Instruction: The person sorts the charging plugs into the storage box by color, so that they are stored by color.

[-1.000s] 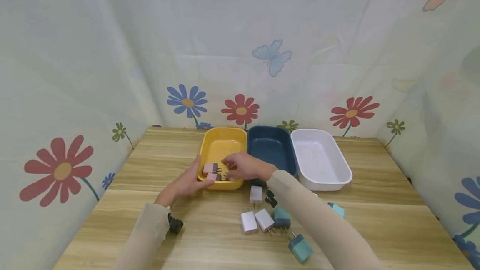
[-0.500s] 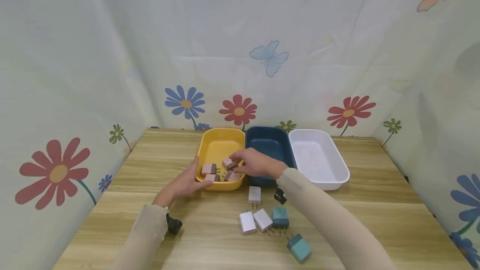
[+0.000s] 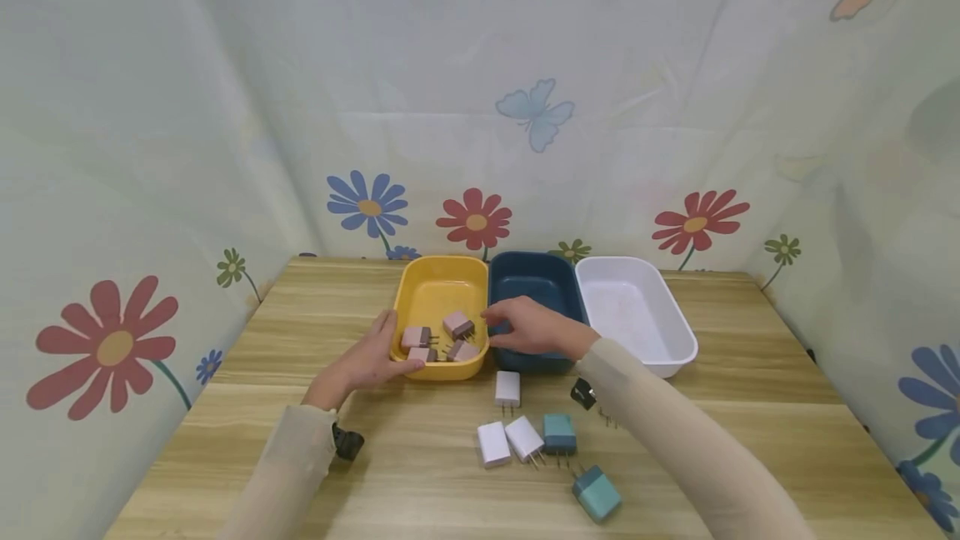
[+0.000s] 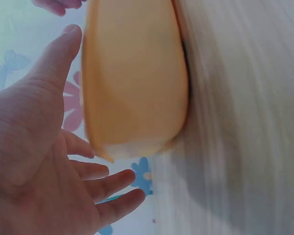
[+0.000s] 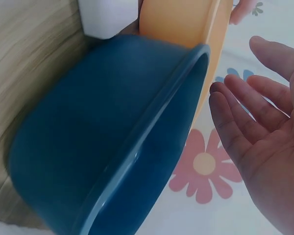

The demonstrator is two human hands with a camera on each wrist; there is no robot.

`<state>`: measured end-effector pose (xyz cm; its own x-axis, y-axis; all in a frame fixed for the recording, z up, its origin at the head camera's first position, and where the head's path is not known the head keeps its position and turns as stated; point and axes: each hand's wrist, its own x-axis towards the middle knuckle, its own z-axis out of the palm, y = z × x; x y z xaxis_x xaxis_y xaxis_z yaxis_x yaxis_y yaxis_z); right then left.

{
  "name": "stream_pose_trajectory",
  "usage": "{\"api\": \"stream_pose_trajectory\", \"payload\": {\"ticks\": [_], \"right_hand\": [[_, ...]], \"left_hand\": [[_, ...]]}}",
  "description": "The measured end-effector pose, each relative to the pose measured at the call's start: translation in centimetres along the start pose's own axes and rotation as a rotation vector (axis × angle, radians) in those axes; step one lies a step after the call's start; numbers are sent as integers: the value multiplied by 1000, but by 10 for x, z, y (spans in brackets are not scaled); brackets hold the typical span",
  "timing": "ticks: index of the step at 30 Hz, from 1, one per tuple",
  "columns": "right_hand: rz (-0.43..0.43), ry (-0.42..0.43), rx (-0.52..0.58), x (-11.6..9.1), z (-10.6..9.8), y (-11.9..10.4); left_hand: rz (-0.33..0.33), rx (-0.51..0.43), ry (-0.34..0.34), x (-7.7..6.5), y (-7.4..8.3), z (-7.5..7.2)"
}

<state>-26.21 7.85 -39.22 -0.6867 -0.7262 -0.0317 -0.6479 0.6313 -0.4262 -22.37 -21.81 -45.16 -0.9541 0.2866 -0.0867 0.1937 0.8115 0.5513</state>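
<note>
1. Four pink chargers (image 3: 459, 325) lie in the near half of the yellow tray (image 3: 442, 292); only the head view shows them, the left wrist view giving just the tray's outer wall.
2. The left hand (image 3: 366, 360) is at the tray's near left corner, thumb toward the front. Its wrist view reveals the palm and loosely extended fingers, gripping nothing.
3. The right hand (image 3: 534, 327) is above the blue tray (image 3: 531, 280), fingertips near the edge beside the yellow one. From overhead its back shows; the right wrist view shows the palm bare, with thumb and fingers apart.
4. The white tray (image 3: 630, 307) stands right of the blue one.
5. Nearer on the worktop (image 3: 420, 473) lie three white chargers (image 3: 494, 444) and two green chargers (image 3: 596, 492). More prongs (image 3: 608, 418) show beside the right sleeve (image 3: 675, 444).
6. Behind hangs a backdrop (image 3: 600, 40) with flowers and butterflies.
</note>
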Motion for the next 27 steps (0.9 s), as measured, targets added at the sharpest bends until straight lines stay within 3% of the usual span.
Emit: {"api": "stream_pose_trajectory", "payload": {"ticks": [14, 27], "right_hand": [[-11, 51, -22, -28, -10, 19], [41, 80, -45, -53, -10, 43]], "left_hand": [[66, 126, 34, 0, 38, -4], [171, 173, -10, 13, 70, 11]]}}
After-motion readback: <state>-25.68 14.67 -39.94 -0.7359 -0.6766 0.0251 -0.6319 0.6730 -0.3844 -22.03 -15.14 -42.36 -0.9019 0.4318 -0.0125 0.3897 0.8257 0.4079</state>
